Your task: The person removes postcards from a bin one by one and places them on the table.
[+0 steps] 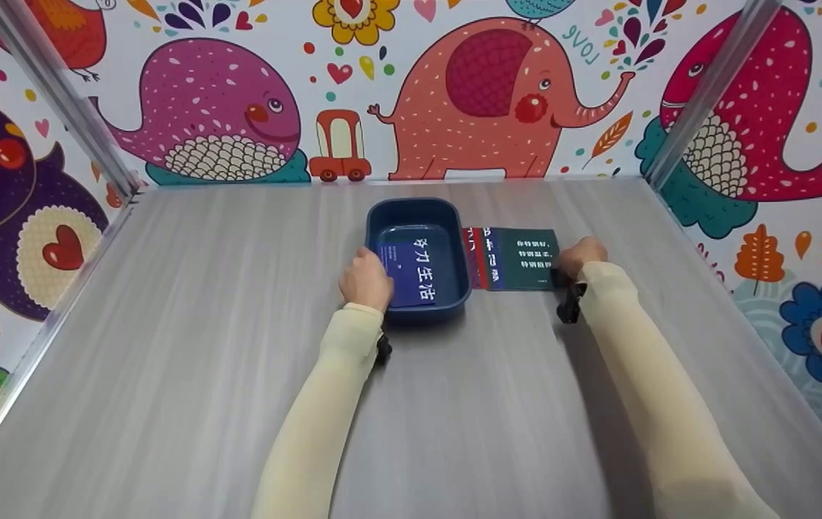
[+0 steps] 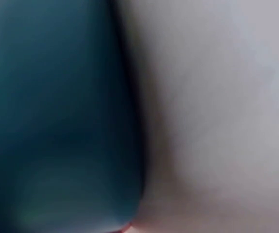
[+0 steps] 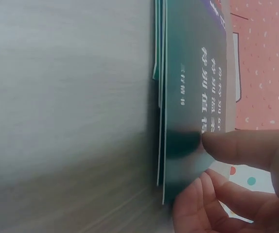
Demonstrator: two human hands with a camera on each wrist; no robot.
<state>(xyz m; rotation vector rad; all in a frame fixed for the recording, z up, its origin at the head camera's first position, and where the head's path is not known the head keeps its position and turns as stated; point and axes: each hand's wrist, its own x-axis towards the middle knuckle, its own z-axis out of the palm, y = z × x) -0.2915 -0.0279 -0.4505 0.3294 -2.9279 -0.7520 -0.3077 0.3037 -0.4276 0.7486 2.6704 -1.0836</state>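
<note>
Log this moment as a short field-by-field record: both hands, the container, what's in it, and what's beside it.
Left hand: at the container's left wall; finger grip unclear
Right hand: pinches the right end of a green card
Container: dark blue, open-topped, on the table
Inside: blue-purple card, white lettering
Beside: overlapping cards on the right, green and red showing; contact with container unclear

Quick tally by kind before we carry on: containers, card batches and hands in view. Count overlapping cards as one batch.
Blue container: 1
Card batches: 2 (purple batch inside it, green-and-red batch beside it; individual cards overlap, so can't be counted surely)
Hands: 2 (left hand, right hand)
Total: 5
</note>
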